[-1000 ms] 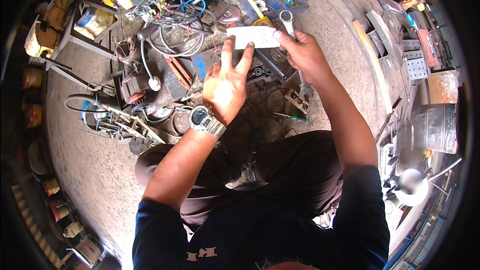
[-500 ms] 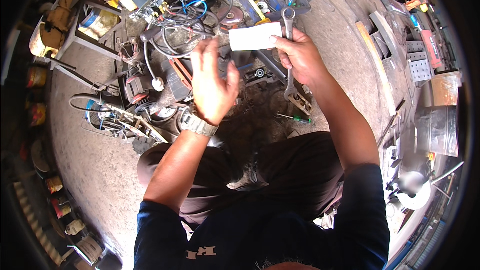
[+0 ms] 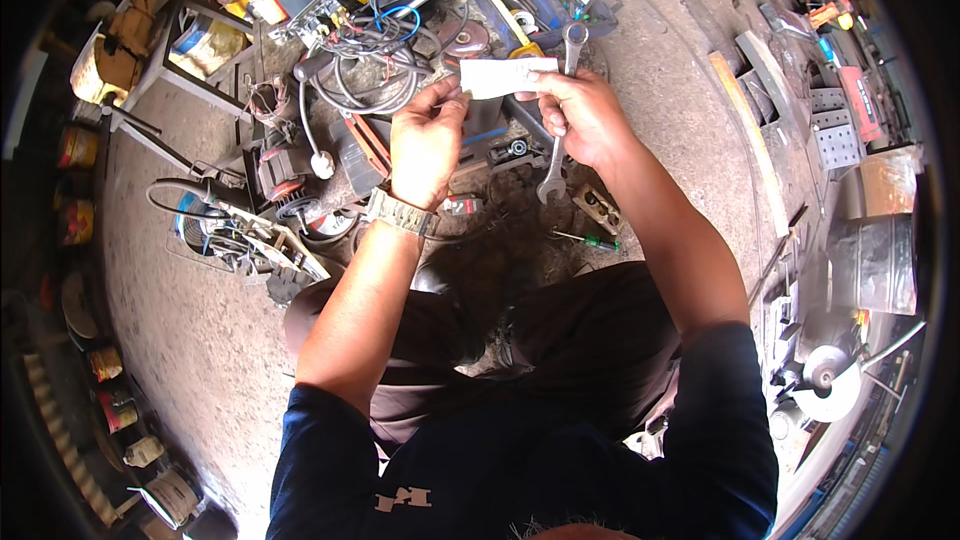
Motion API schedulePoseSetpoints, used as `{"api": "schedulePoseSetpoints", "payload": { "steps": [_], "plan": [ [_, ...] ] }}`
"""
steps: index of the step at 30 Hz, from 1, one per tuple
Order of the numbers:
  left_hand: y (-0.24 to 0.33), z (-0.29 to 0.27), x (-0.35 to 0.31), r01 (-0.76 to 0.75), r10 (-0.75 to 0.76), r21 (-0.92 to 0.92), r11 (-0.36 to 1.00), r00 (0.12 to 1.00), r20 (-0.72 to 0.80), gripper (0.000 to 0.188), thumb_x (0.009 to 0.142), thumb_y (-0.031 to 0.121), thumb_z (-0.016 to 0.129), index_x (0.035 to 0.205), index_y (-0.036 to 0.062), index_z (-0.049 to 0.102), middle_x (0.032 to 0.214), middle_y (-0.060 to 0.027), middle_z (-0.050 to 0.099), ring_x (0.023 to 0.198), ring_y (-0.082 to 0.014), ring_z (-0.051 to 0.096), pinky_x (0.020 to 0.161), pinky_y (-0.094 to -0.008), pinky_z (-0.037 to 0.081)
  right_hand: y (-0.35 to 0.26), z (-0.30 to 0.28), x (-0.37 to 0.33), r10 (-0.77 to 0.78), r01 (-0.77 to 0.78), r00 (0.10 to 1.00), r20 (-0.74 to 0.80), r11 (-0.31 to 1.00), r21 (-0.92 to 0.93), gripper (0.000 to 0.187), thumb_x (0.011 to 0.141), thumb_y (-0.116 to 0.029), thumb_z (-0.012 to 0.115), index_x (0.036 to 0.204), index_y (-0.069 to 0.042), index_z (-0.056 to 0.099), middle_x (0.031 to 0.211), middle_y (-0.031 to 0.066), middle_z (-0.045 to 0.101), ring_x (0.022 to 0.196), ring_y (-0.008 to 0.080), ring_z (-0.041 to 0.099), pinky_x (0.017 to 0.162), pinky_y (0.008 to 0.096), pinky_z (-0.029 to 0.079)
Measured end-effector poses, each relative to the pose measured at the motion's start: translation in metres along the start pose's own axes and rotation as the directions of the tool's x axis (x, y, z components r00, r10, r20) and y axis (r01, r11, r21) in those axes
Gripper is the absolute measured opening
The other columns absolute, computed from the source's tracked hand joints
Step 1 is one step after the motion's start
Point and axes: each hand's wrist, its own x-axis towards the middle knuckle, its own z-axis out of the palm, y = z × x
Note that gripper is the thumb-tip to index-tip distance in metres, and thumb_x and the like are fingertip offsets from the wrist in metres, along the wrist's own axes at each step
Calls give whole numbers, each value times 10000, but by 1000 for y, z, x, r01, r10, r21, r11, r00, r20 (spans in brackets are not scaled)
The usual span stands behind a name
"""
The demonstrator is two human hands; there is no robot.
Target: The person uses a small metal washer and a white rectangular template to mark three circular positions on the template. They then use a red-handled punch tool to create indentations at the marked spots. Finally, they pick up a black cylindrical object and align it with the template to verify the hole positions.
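White paper slip (image 3: pixel 495 79) and wrench (image 3: pixel 556 155) held together in the right hand's (image 3: pixel 587 118) grip, above the floor (image 3: pixel 655 70) — left hand (image 3: pixel 425 145) drawn narrow at the slip's left edge; whether paper is pinched there cannot be told.

Cables (image 3: pixel 385 52) left of the paper (image 3: pixel 495 80), tool tray (image 3: pixel 604 6) beyond, screwdriver (image 3: pixel 602 244) nearer right.

Hard light is bleaching left hand (image 3: pixel 425 155) and paper (image 3: pixel 500 78); shadow is darkening central floor (image 3: pixel 500 240); fisheye rim is curving, fading black.
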Motion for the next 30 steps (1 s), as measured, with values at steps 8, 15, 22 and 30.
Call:
{"api": "schedulePoseSetpoints", "payload": {
  "steps": [8, 15, 22, 30],
  "plan": [
    [2, 4, 1, -64, 58, -134, 989, 997, -43, 264, 1042, 141, 678, 1262, 9, 744, 1045, -42, 773, 858, -112, 689, 756, -264, 522, -6, 3, -6, -32, 33, 999, -16, 999, 22, 161, 995, -73, 686, 1138, -1, 706, 892, 125, 745, 492, 54, 465, 440, 227, 356],
    [28, 2, -1, -17, 55, -372, 928, 994, 93, 218, 1045, 106, 674, 1219, -16, 720, 1034, -85, 770, 835, -179, 738, 736, -291, 571, -19, 12, -24, -242, 244, 970, 35, 959, -142, 157, 1036, -94, 652, 1176, -35, 688, 882, 78, 760, 482, 27, 470, 407, 212, 348],
    [66, -8, -13, -122, 203, -414, 902, 966, 159, 242, 1031, 82, 687, 1253, -12, 707, 1042, -90, 765, 856, -172, 739, 780, -269, 601, -43, 30, -60, -479, 462, 877, -44, 864, -200, 177, 1008, -96, 696, 1173, -38, 668, 878, 46, 755, 495, 21, 486, 420, 210, 379],
    [125, -10, -57, -224, 336, -455, 862, 924, 180, 285, 1043, 71, 654, 1307, -37, 669, 1167, -143, 749, 953, -192, 745, 807, -314, 631, -71, 58, -118, -622, 612, 783, 5, 769, -184, 160, 1004, -64, 700, 1155, -11, 694, 899, 62, 754, 594, 56, 541, 516, 227, 416]
  ]
}}
